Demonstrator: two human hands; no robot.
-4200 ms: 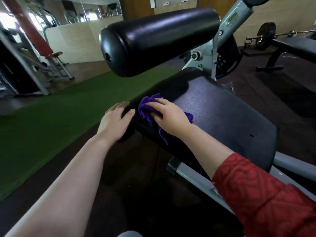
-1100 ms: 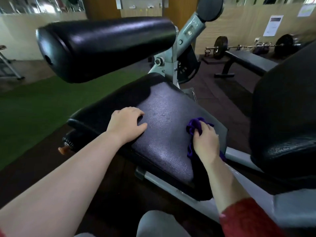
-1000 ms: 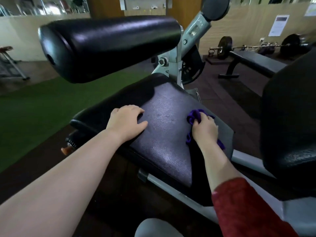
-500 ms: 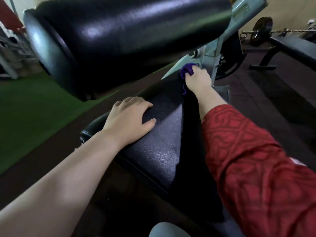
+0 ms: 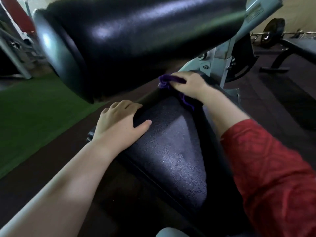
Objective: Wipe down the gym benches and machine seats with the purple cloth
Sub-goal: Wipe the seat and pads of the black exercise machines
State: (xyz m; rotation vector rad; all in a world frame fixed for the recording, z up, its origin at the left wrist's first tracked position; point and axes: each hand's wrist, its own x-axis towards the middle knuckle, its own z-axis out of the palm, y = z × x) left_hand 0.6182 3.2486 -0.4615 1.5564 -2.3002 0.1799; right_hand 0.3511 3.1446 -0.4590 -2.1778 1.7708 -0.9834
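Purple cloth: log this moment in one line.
step: wipe seat | right hand: grips purple cloth at seat's far end | left hand: rests on seat's left edge

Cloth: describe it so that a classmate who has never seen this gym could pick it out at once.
Find the big black roller pad across the top; below it lies the black seat. At the seat's far end the right hand grips a crumpled cloth. It is the only purple thing among black padding and the pale frame.
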